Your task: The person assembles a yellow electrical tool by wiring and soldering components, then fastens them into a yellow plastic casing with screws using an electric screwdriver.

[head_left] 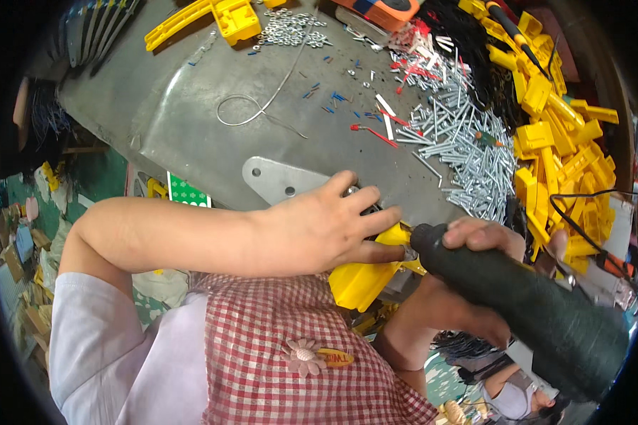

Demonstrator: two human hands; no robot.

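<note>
My left hand (337,223) reaches across from the left, its fingers curled over a yellow plastic part (361,285) at the table's near edge. Partly under that hand lies a flat grey metal plate (275,177) with a rounded end and holes. My right hand (454,308) is wrapped round a thick black power screwdriver (524,301). The tool's nose is tilted toward the yellow part, close to my left fingertips. Whether its bit sits in a screw there is hidden by my fingers.
On the grey metal table (191,134) lie a large heap of long screws (468,152), a pile of nuts (290,30) and a looped wire (241,122). Yellow plastic parts (567,156) are piled at the right, with a black cable (581,223) beside them. Another person (510,393) appears at the lower right.
</note>
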